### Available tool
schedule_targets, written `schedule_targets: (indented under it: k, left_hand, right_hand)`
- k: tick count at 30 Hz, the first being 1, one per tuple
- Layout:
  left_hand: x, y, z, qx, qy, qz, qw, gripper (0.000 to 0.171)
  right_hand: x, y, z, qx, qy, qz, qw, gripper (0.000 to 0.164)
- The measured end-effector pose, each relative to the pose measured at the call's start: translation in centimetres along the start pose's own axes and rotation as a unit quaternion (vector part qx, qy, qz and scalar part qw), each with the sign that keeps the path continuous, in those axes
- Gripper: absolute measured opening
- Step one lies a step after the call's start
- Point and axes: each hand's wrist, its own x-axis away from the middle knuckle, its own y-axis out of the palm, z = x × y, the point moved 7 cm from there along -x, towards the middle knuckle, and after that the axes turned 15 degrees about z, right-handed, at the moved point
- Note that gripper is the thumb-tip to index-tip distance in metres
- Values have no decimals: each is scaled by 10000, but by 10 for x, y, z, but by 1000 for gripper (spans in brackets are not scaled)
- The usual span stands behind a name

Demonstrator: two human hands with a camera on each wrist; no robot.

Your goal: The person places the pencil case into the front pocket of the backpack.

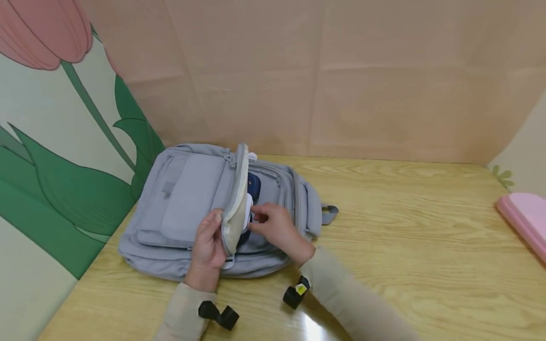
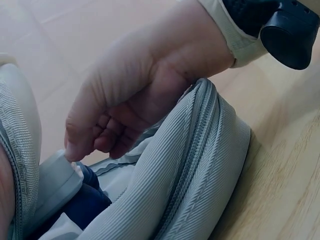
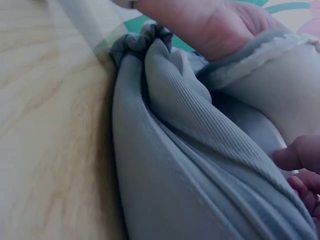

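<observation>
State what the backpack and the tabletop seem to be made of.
Backpack: matte grey woven fabric, probably synthetic; fine ribbing and soft folds show it. Tabletop: wood or wood-look laminate, can't tell which; yellowish grain, bright reflection suggesting gloss.

The left forearm (image 1: 185, 308) reaches forward, the left grip (image 1: 210, 239) raised, thumb up, clasping. The right forearm (image 1: 345, 289) slants inward, the right grip (image 1: 275, 227) turned toward the left one, fingertips pinching, remaining fingers curled palmward.
</observation>
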Motion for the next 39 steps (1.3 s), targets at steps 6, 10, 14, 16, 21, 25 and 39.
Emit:
schedule_targets:
  k: [6, 10, 14, 16, 21, 25, 39]
  left_hand:
    - [0, 1, 0, 88, -60, -79, 9999, 27]
    - [0, 2, -1, 117, -79, -110, 9998, 27]
    - [0, 2, 0, 136, -61, -115, 9998, 27]
    - [0, 1, 0, 146, -32, -120, 9998, 27]
    - [0, 1, 1, 196, -21, -188, 9996, 29]
    - [0, 1, 1, 217, -53, -202, 9995, 29]
    - [1, -2, 3, 326, 32, -224, 9992, 30]
  right_hand:
    - [1, 5, -2, -32, -1, 256, 9997, 32]
    - [1, 8, -4, 64, -48, 288, 9996, 31]
    - [2, 12, -6, 136, -181, 305, 9993, 28]
    - [2, 14, -7, 120, -198, 287, 9993, 27]
    - [3, 17, -6, 20, -193, 211, 9996, 24]
    - [3, 16, -6, -116, -301, 259, 9991, 23]
    - [1, -8, 2, -122, 823, 224, 9963, 32]
